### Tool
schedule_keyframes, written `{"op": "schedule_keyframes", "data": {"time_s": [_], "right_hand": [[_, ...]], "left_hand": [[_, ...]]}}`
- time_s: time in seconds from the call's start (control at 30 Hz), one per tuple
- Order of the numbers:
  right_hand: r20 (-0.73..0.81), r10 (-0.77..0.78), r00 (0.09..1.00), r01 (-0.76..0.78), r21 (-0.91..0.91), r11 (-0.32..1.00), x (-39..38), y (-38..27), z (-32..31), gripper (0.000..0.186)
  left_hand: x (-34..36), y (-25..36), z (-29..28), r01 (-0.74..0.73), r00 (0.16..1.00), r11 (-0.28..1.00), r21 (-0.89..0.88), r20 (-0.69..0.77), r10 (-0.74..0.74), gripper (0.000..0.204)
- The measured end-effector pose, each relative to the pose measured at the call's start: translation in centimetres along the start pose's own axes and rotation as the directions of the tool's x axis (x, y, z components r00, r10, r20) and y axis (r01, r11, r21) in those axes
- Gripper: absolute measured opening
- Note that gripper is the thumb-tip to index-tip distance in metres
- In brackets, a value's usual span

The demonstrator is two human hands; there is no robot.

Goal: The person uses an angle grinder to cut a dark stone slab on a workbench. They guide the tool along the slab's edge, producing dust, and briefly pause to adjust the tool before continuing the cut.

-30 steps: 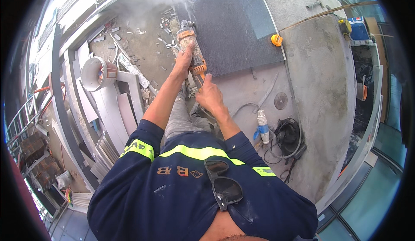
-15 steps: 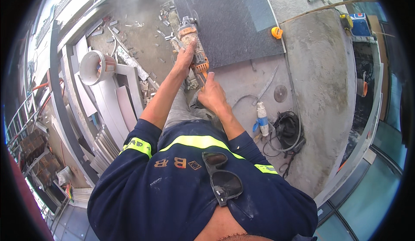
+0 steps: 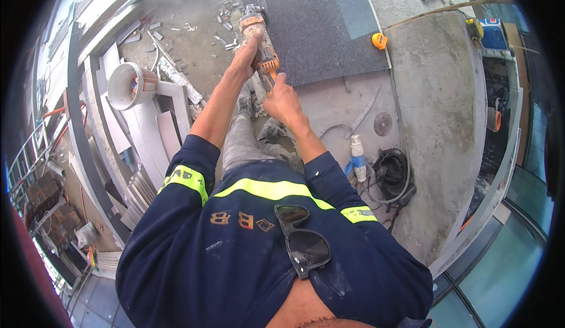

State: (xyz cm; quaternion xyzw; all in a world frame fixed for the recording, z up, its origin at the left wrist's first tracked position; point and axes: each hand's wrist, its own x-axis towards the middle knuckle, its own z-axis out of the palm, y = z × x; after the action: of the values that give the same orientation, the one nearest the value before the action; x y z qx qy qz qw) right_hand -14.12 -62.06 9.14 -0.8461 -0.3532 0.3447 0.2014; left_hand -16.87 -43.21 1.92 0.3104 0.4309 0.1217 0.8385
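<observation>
Both my hands grip an orange and grey angle grinder point(image 3: 268, 54) held along the left edge of a dark stone slab point(image 3: 318, 40). My left hand point(image 3: 245, 57) wraps round the dusty body near the head. Farther back, my right hand point(image 3: 283, 101) is closed round the rear handle, thumb along its top. The grinder's head lies at the slab's left edge; whether the disc touches the stone I cannot tell. Pale dust hangs beyond it. An orange tape measure point(image 3: 379, 41) rests at the slab's right edge.
A white bucket point(image 3: 148, 90) stands at the left by stacked pale strips point(image 3: 144, 134). Stone offcuts point(image 3: 226, 25) litter the ground. At the right lie a blue-and-white plug connector point(image 3: 357, 160), a black coiled cable point(image 3: 393, 172) and a round disc point(image 3: 383, 124). A concrete ledge point(image 3: 435, 122) runs beyond.
Both hands and the grinder have shifted a little farther away and slightly left along the slab's edge. My arms reach out more.
</observation>
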Motion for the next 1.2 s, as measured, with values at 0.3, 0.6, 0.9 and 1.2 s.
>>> {"op": "schedule_keyframes", "data": {"time_s": [0.3,0.6,0.9,1.2], "right_hand": [[0.075,0.106,0.992,-0.106,0.003,0.994,-6.0,1.0,-1.1,0.057],[0.018,0.019,1.0,-0.019,0.034,0.999,0.1,0.6,0.1,0.058],[0.042,0.046,0.998,-0.047,0.015,0.999,-5.5,1.6,-0.2,0.056],[0.048,0.057,0.997,-0.058,0.032,0.998,-4.4,1.1,-0.5,0.054]], "left_hand": [[-7.6,-4.9,2.0,-0.063,0.998,0.998,-0.008,0.02,0.063,0.046],[-2.2,-2.2,0.9,-0.104,0.994,0.993,0.058,-0.012,0.105,0.05],[-6.6,-5.2,1.8,-0.142,0.99,0.989,0.046,0.003,0.142,0.041],[-5.8,-4.4,1.7,-0.11,0.994,0.991,0.08,-0.013,0.111,0.046]]}}
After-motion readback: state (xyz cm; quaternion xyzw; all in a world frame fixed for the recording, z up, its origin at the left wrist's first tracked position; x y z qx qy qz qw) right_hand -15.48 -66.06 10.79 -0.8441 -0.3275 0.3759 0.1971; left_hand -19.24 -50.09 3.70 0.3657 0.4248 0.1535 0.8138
